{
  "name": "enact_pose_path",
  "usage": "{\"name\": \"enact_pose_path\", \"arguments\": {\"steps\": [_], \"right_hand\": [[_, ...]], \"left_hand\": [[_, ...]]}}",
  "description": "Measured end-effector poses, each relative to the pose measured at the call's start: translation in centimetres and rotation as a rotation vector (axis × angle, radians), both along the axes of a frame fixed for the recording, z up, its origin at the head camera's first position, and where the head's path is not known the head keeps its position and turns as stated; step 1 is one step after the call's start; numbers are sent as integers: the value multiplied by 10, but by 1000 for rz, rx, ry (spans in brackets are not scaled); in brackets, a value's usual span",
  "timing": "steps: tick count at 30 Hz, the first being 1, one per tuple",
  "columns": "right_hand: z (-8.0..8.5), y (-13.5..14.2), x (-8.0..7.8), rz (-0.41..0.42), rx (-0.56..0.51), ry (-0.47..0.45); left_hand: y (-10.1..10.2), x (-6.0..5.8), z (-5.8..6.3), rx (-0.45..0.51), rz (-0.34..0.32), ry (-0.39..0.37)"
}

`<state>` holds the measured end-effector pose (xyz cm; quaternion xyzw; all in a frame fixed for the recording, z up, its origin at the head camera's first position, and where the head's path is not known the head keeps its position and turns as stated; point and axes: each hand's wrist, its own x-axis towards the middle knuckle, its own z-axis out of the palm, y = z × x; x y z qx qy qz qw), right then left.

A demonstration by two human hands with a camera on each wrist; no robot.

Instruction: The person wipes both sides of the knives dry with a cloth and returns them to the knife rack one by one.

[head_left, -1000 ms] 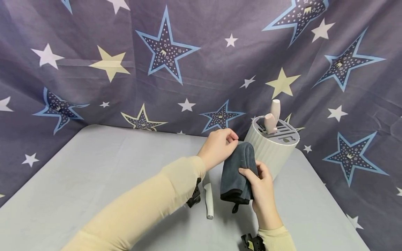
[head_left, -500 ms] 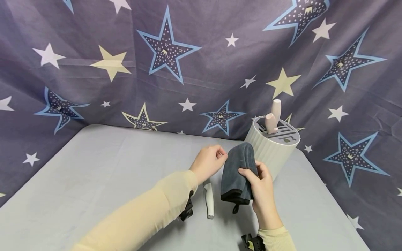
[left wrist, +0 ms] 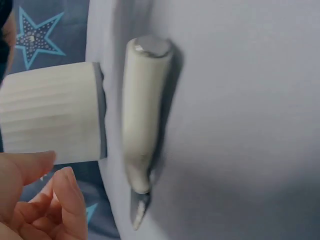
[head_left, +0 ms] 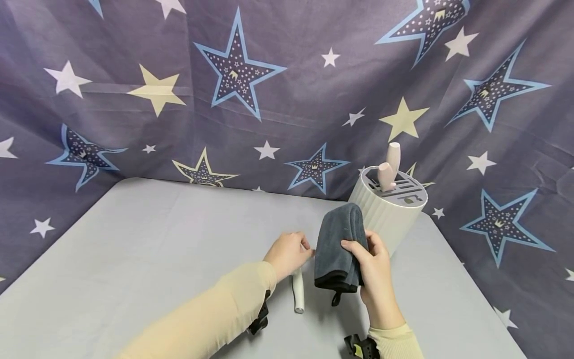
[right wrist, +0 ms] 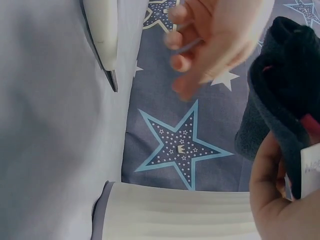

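My right hand (head_left: pixel 375 267) grips a folded dark grey towel (head_left: pixel 337 244), thumb across its front, in front of the knife block. The towel has a black edge and a small hanging loop; a white label (right wrist: pixel 311 167) shows in the right wrist view. My left hand (head_left: pixel 288 253) hovers left of the towel with fingers loosely bent, holding nothing. Below it a knife (head_left: pixel 298 294) with a white handle lies on the table, apart from the fingers in the left wrist view (left wrist: pixel 145 100). The head view hides its blade behind the left hand.
A ribbed white round knife block (head_left: pixel 390 224) stands at the back right, slots in its grey top. Two pale pink handles (head_left: pixel 393 158) stick up from it. A star-patterned cloth (head_left: pixel 269 124) hangs behind the grey table (head_left: pixel 148 259).
My left hand has moved away from the towel's top, down and left, to above the knife. The right hand and towel have stayed nearly still.
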<state>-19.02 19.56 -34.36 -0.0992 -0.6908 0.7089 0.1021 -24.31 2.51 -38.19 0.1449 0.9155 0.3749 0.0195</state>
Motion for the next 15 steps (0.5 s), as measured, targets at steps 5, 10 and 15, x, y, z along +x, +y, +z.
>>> {"name": "enact_pose_path", "arguments": {"steps": [5,10,15], "right_hand": [[1,0,0,6,-15,-1],[1,0,0,4,-23,-2],[1,0,0,3,-23,1]], "left_hand": [[-4,5,-10,21,10,-119],[-8,10,-18,-36,-13,-152],[-11,11,-25,-63,-20,-198]]}}
